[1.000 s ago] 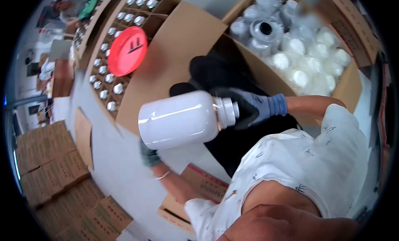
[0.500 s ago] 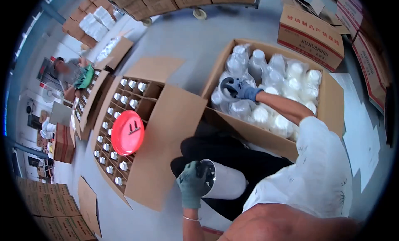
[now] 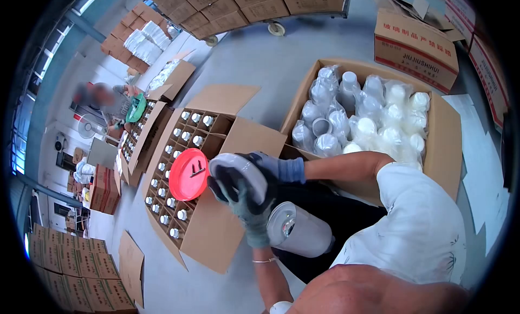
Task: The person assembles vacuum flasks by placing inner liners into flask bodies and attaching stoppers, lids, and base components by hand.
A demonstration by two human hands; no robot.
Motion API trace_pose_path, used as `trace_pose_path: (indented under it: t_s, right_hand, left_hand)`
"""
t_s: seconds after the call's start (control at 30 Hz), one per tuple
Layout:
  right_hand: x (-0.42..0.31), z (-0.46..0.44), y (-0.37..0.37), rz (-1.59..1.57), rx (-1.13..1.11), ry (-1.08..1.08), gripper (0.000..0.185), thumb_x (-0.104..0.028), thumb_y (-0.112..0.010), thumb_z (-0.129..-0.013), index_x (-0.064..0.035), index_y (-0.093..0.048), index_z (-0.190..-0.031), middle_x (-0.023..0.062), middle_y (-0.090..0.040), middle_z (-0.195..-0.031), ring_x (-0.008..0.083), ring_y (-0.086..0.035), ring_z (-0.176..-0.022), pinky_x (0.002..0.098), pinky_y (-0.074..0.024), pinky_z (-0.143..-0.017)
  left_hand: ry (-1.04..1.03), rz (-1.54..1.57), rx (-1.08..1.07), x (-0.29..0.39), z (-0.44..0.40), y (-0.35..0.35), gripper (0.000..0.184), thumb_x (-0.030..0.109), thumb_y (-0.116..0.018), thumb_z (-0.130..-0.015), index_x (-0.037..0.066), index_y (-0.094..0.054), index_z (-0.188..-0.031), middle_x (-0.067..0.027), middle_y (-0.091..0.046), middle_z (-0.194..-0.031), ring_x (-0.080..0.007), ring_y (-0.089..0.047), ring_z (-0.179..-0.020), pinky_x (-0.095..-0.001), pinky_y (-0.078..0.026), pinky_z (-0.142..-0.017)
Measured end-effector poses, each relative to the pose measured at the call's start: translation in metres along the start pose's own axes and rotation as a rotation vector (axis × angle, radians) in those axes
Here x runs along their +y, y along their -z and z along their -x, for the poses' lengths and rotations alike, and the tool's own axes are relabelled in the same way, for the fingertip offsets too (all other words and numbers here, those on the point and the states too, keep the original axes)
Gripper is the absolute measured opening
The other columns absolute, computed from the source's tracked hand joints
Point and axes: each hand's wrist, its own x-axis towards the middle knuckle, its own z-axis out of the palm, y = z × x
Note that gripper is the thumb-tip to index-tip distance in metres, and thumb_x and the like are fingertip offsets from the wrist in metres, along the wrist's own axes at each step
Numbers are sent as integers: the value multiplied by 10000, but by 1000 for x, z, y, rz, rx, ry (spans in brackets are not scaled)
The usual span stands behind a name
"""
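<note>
In front of me, between both gloved hands, is a round white translucent container (image 3: 218, 161), tilted with one end facing the left. My right hand (image 3: 271, 167), in a blue-grey glove, grips it from the far side. My left hand (image 3: 246, 208), in a grey-green glove, has its fingers curled over the near end; whether they hold a small part is hidden. On my lap lies a whitish translucent canister (image 3: 309, 232) on its side, something shiny inside its mouth. A red round tray (image 3: 184, 178) with a few small dark pieces rests on a carton of silver-capped bottles (image 3: 182, 214).
An open carton (image 3: 447, 151) of plastic-wrapped white containers stands at the right, a closed-sided carton (image 3: 414, 54) behind it. A loaded wheeled cart (image 3: 276, 29) is at the back. Another person (image 3: 114, 102) works at the left beside more bottles. Stacked cartons (image 3: 81, 270) fill the lower left.
My right hand has moved left out of the carton, bringing a white container. My left hand has left the canister's mouth and risen to meet it. The view has shifted slightly.
</note>
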Motion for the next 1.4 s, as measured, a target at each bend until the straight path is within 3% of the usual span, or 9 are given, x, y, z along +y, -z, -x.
trace_pose_path:
  t_s: [0.13, 0.27, 0.4, 0.63, 0.83, 1.13, 1.2, 1.33, 1.4]
  right_hand:
    - [28, 27, 9, -705, -146, -499, 577, -346, -608, -914, -58, -419, -1377, 79, -567, -1229, 191, -577, -1064, 354, -480, -898]
    - [35, 33, 8, -747, -124, -646, 601, -355, -629, -896, -54, -418, -1373, 106, -549, -1249, 215, -571, -1086, 367, -475, -908]
    - [-36, 1, 19, 817, -184, 173, 758, -390, -738, -751, -89, -423, -1371, 192, -441, -1323, 349, -546, -1066, 422, -478, -863]
    - [-24, -34, 27, 1134, -936, 647, 585, -306, -664, -772, -141, -507, -1312, 204, -495, -1188, 347, -584, -985, 406, -506, -755]
    - [-39, -45, -6, 1105, -494, 342, 470, -274, -629, -800, -81, -509, -1211, 152, -574, -879, 280, -614, -567, 398, -481, -473]
    - [6, 17, -18, -514, -266, -376, 472, -402, -518, -942, -85, -520, -1291, 121, -589, -1250, 217, -568, -1131, 392, -436, -1032]
    - [9, 26, -27, -281, -170, -189, 534, -496, -498, -930, -80, -531, -1263, 148, -607, -1201, 210, -619, -1001, 369, -509, -902]
    - [-20, 1, -5, -946, -207, -1232, 575, -585, -415, -935, -61, -595, -1092, 118, -641, -798, 133, -516, -419, 234, -382, -360]
    - [-19, 4, -13, -443, -21, -798, 493, -498, -429, -958, -47, -617, -1017, 65, -612, -680, 100, -524, -454, 216, -387, -395]
  left_hand:
    - [-385, -435, -356, -4, -3, 22, 582, 357, -826, -594, 290, -673, -1152, -29, -467, -1416, -338, -398, -1309, -547, -288, -1059]
    - [75, 240, -97, -33, 28, 10, 557, 404, -681, -810, 125, -566, -1278, -92, -495, -1369, -317, -446, -1260, -448, -356, -1047]
    - [656, 1423, 21, -10, 9, 18, 643, 546, -403, -962, 28, -451, -1340, -112, -519, -1306, -272, -490, -1198, -428, -355, -1063]
    - [770, 1546, -80, -12, 13, 22, 672, 531, -481, -930, 56, -391, -1398, -131, -384, -1439, -288, -380, -1314, -449, -303, -1108]
    - [572, 1184, 295, -11, 10, 9, 627, 326, -609, -844, 47, -427, -1376, -149, -377, -1452, -327, -370, -1319, -454, -305, -1104]
    - [-312, -414, -133, -39, -7, 27, 527, 252, -815, -629, 78, -684, -1110, -141, -539, -1333, -380, -428, -1272, -474, -368, -1040]
    - [-282, -446, -300, -43, 0, 40, 608, 323, -797, -623, 101, -660, -1172, -121, -512, -1367, -368, -442, -1257, -476, -353, -1050]
    - [348, 451, 72, -65, 21, 24, 506, 328, -652, -837, 31, -561, -1236, -149, -542, -1298, -315, -486, -1203, -408, -423, -966]
    - [631, 900, 257, -66, 31, 25, 519, 335, -522, -961, -38, -446, -1314, -170, -532, -1284, -277, -499, -1191, -377, -415, -990]
